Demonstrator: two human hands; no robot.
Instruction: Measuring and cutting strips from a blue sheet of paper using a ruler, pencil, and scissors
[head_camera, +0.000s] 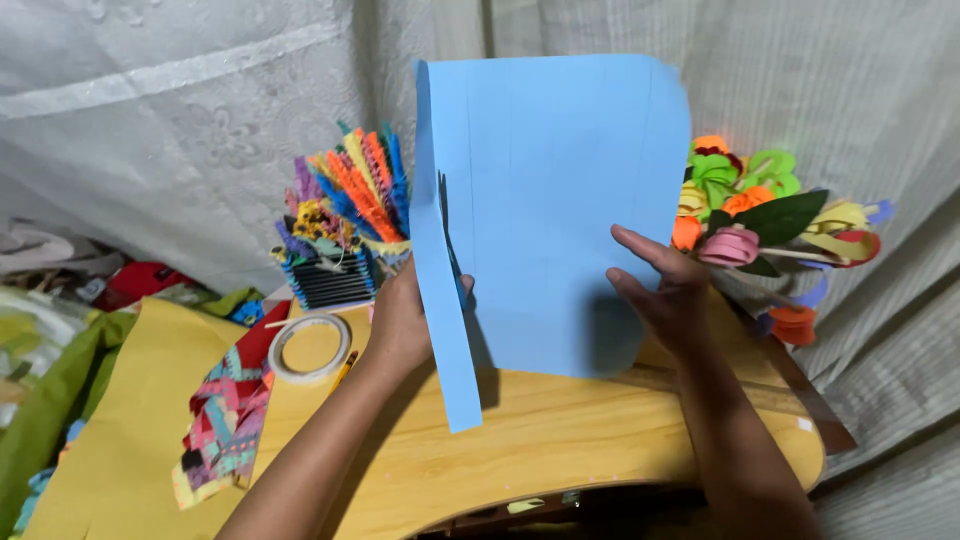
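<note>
A large light-blue sheet of paper (550, 200) stands upright above a small wooden table (560, 440), with faint pencil lines on it and a narrow strip folded forward along its left edge. My left hand (405, 320) grips that folded left edge from behind, the fingers showing around it. Over at the sheet's lower right edge, my right hand (665, 285) holds the paper, thumb in front and fingers spread on it.
A roll of white tape (310, 347) and a woven colourful paper mat (225, 415) lie at the left. A black paper basket with fringed colourful strips (345, 225) stands behind. A paper flower bouquet (770, 215) sits at the right. Yellow sheet (120, 420) and curtains surround.
</note>
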